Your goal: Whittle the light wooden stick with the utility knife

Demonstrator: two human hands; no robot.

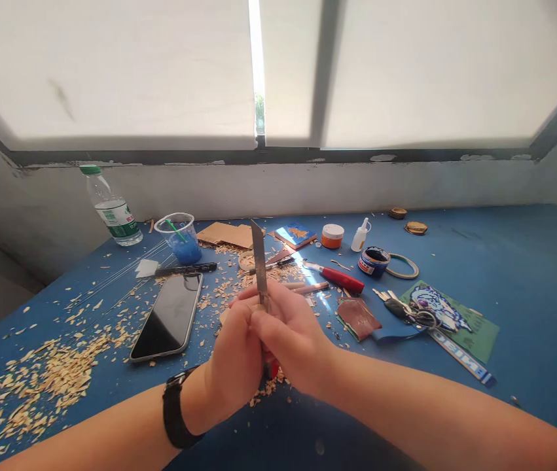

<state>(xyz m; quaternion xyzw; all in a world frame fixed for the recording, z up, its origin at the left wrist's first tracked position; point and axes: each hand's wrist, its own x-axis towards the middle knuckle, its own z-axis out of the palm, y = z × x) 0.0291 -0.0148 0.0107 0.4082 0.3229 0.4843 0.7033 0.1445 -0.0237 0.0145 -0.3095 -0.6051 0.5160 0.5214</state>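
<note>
Both my hands meet in front of me over the blue table and hold a knife upright, its long grey blade pointing up. My left hand, with a black watch on the wrist, wraps round the lower part of the knife. My right hand closes over it from the right, fingers pinched at the base of the blade. A bit of red handle shows under the hands. Pale wood shavings lie under and left of my hands.
A black phone lies left of my hands. Behind stand a plastic bottle, a blue cup, cardboard pieces, small jars, a glue bottle and a red-handled tool. Keys and a printed card lie to the right.
</note>
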